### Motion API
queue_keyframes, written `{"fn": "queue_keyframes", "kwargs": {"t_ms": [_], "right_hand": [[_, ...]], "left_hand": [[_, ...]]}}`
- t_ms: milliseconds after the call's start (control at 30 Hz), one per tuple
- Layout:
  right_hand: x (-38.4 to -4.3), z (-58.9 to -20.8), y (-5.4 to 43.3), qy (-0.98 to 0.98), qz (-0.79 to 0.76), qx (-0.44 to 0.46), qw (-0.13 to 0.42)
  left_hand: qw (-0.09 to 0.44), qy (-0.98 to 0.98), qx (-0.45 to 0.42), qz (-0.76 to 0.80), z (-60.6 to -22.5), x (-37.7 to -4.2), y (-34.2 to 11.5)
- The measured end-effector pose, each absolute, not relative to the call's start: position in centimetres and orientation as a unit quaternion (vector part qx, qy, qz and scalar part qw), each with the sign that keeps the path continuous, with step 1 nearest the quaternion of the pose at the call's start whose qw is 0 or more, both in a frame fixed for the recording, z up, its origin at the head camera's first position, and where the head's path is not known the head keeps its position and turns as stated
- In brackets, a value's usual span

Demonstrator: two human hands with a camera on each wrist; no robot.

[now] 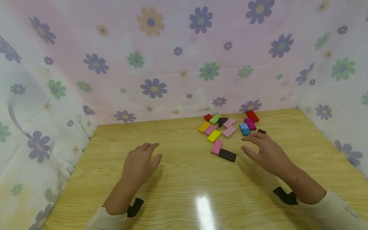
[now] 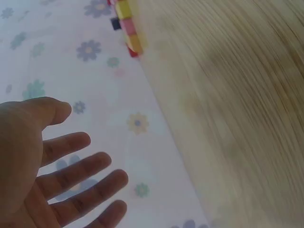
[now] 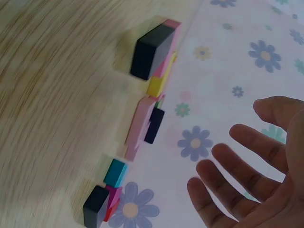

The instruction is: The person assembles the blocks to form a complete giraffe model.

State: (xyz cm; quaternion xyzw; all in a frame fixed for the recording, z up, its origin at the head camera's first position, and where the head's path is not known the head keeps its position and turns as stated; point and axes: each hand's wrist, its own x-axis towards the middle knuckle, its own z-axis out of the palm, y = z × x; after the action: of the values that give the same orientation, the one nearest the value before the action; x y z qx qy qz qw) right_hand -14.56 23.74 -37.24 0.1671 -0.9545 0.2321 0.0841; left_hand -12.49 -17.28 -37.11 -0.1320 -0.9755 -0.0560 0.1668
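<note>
Both hands hold nothing, fingers spread and relaxed above the table. My left hand is at the left, apart from the blocks. My right hand hovers just right of a black block, which touches a pink block. Behind lie a yellow block, an orange block, a green block and light pink blocks. Nearest beyond the right fingers are a blue block, a magenta block and a red block. A small dark block is partly hidden by that hand.
The wooden table ends at a flowered cloth at the back, with similar cloth on both sides. Black straps show at both wrists. A bright reflection lies on the table's front middle.
</note>
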Motion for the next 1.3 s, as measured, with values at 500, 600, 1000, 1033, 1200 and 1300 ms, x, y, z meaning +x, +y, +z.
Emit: {"fn": "queue_keyframes", "kwargs": {"t_ms": [500, 600, 1000, 1033, 1200, 1300], "right_hand": [[-14.7, -39.0, 21.6, -0.928, 0.306, 0.201, 0.066], [-14.9, -39.3, 21.7, -0.933, 0.302, 0.194, 0.035], [-15.5, -40.1, 21.6, -0.945, 0.264, 0.185, -0.047], [-15.4, -40.1, 21.6, -0.945, 0.263, 0.187, -0.046], [-15.4, -40.4, 21.7, -0.947, 0.257, 0.191, -0.036], [-15.5, -40.4, 21.7, -0.948, 0.253, 0.192, -0.029]], "left_hand": [[0.154, -0.955, -0.203, -0.154, -36.8, -13.4, -10.0], [0.129, -0.956, -0.218, -0.151, -36.9, -13.9, -8.8], [0.023, -0.966, -0.238, -0.102, -38.0, -15.6, -4.3], [0.019, -0.966, -0.241, -0.096, -38.2, -15.8, -3.9], [0.001, -0.965, -0.251, -0.073, -38.9, -16.5, -2.2], [-0.007, -0.965, -0.255, -0.057, -39.1, -16.9, -1.5]]}}
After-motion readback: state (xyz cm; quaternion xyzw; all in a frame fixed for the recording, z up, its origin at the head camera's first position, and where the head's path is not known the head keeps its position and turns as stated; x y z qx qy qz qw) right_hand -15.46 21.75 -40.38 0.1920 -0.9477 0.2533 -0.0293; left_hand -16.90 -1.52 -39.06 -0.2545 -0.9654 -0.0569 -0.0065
